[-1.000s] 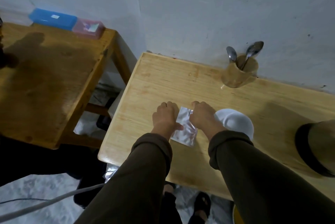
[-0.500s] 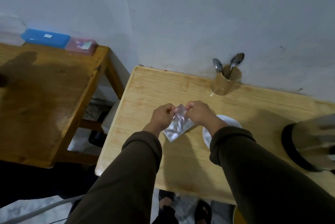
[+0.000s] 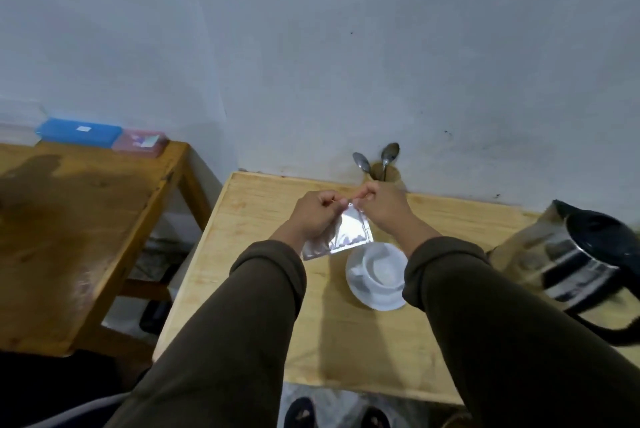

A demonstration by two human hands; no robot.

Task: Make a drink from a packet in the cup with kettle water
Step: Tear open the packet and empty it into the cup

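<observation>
A silvery foil packet point(image 3: 346, 233) hangs in the air above the light wooden table point(image 3: 249, 219). My left hand point(image 3: 313, 214) and my right hand point(image 3: 381, 207) both pinch its top edge, fingers closed on the foil. Just below and to the right of the packet stands a white cup point(image 3: 382, 266) on a white saucer point(image 3: 375, 301); the cup looks empty. A steel kettle point(image 3: 568, 259) with a black lid and handle stands at the table's right.
A wooden holder with two spoons point(image 3: 379, 159) stands against the wall behind my hands. To the left is a darker wooden table point(image 3: 69, 226) with a blue box point(image 3: 78, 133) and a pink box point(image 3: 140, 141) at its back edge. Feet show below the table's front edge.
Both hands have lifted the packet from the tabletop into the air and now hold it by its top edge. The view has tilted, so the cup and kettle show more fully.
</observation>
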